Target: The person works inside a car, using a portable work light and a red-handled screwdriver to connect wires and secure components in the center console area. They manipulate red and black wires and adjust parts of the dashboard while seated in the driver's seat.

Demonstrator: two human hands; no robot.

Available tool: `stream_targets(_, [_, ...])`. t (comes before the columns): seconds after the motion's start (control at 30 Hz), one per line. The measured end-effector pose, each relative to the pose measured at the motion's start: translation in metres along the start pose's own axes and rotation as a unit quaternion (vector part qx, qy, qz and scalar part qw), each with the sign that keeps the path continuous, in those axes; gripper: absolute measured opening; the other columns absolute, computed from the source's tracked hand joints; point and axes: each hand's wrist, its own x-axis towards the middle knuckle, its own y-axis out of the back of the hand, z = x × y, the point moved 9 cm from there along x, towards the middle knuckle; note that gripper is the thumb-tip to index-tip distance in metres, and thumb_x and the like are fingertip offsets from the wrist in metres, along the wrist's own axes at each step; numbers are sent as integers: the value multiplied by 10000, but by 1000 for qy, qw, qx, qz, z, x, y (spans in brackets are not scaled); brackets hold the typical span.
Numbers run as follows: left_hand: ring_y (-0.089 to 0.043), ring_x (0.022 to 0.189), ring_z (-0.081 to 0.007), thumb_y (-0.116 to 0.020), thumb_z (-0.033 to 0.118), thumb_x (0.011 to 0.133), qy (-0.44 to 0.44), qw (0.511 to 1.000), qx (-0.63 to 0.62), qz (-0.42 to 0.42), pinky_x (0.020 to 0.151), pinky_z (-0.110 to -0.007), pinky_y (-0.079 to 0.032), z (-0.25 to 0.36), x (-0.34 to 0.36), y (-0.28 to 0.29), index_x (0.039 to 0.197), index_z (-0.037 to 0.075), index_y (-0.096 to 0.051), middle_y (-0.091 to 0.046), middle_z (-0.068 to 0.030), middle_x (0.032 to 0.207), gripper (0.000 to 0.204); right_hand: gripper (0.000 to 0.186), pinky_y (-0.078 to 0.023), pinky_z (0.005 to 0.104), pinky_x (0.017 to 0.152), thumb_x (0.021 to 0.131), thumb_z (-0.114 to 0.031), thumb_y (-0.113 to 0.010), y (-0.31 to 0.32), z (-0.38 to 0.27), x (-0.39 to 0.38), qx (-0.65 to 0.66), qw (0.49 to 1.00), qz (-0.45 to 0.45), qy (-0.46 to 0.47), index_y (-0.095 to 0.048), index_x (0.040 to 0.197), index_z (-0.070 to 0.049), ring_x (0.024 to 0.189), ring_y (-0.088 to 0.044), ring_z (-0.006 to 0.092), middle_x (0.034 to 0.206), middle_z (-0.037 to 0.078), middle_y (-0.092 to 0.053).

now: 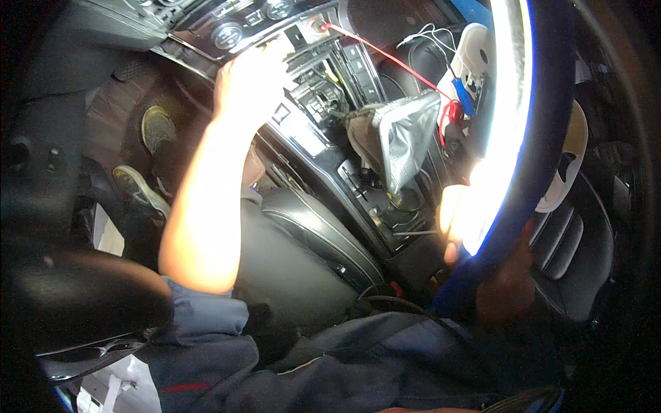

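Note:
My left hand (248,82) reaches up to the opened centre dash panel (303,62), its fingers closed on the panel's edge just below two round knobs (228,34). My right hand (460,224) sits low beside a blue-covered steering wheel rim (530,138) and is partly washed out by glare. Its fingers curl around a thin metal tool shaft (414,233) that points left toward the console. Between the hands, a loosened grey gear-lever boot (399,134) stands over the centre console (358,186).
A red wire (385,54) runs from the dash to a blue and red clip (458,100) near a white plastic part (475,48). Two shoes (155,127) lie in the footwell. A black leather cushion (310,234) lies under my left forearm.

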Motion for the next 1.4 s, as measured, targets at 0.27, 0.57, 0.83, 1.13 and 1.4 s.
stream_targets(0.27, [-733,892,-296,-570,183,950,-37,996,69,34,838,-437,-597,31,3,15,1083,118,-654,-712,-102,970,170,790,-572,376,896,502,-178,-975,-4,-2,4,-24,999,0,-25,-660,1209,-21,1015,-700,196,1130,95,-729])
stream_targets(0.57, [-657,944,-238,-598,186,924,-22,977,210,39,873,-385,-527,62,9,-5,1002,93,-654,-708,-55,905,134,788,-554,379,936,599,-111,-940,-7,-19,26,-51,988,-73,127,-608,1306,-14,1038,-690,204,1152,98,-708])
stream_targets(0.83, [-649,797,-187,-596,196,909,-46,967,244,54,699,-331,-553,85,-9,-1,974,122,-609,-618,-11,835,99,681,-562,379,911,712,-90,-865,-19,-33,34,-38,974,-129,180,-588,1331,-28,1016,-682,189,1098,77,-705])
stream_targets(1.13, [-718,763,-197,-568,198,966,-28,967,250,34,669,-332,-581,117,-17,31,955,154,-656,-685,-35,803,99,510,-561,323,805,756,-122,-783,-6,-46,44,19,987,-61,146,-624,1232,-33,889,-662,149,1007,36,-682])
stream_targets(1.4, [-708,725,-218,-605,129,942,-59,974,177,130,656,-335,-577,123,-67,70,1025,99,-724,-700,-53,820,148,473,-548,322,779,721,-120,-745,5,-48,46,10,988,-35,149,-644,1172,-23,862,-659,153,976,48,-687])
